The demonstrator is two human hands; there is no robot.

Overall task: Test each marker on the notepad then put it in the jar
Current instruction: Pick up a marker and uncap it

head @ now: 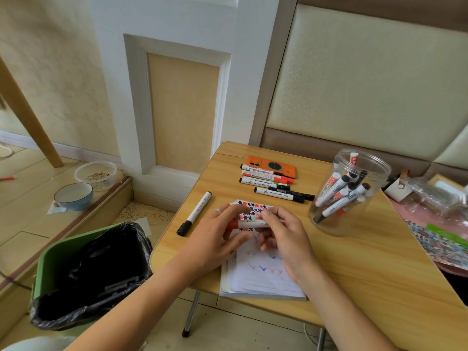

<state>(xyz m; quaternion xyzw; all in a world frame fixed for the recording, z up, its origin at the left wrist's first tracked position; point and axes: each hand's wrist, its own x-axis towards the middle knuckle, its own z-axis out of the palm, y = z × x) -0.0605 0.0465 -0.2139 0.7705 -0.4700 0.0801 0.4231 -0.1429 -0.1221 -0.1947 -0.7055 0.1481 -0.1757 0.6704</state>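
Both hands hold one red marker [249,223] level above the notepad [260,277]. My left hand [220,234] grips its red cap end, and my right hand [281,231] grips the white barrel. The lined notepad page shows small red and blue test marks. A clear plastic jar [348,192] stands to the right, holding several markers. A row of several markers [271,182] lies behind the notepad. One black-capped marker [195,214] lies alone to the left.
An orange case [272,165] lies behind the marker row. A green bin [86,272] with a black liner stands left of the small wooden table [367,287]. Clutter and patterned paper [440,239] sit at the right. Bowls [73,196] rest on the floor.
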